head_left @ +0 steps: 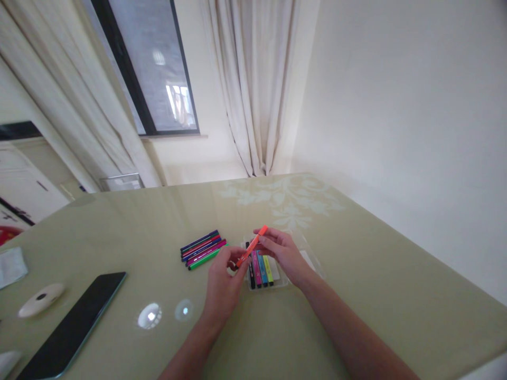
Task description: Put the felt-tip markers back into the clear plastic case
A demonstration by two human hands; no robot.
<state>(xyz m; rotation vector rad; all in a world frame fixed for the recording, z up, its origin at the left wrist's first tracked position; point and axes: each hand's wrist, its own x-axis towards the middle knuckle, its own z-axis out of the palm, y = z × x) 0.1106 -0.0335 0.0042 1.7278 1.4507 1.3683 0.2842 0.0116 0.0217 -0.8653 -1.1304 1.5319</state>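
An orange marker (253,244) is held slanted between both hands, above a clear plastic case (283,281). My left hand (226,279) pinches its lower, dark-tipped end. Near the upper end, the fingers of my right hand (285,256) are closed on it. Inside the case lie a black marker (252,274), a pink marker (257,270), a blue marker (263,270) and a yellow marker (269,270). The case's open lid (315,258) is partly behind my right hand. Left of the case, several markers (203,248) lie side by side, a green marker (206,258) nearest me.
A black tablet-like slab (75,322) lies on the table (158,221) at left, with a white oval object (41,300) beside it. Folded white cloth or tissue (11,266) sits at the far left edge. A wall (415,132) borders the table's right side.
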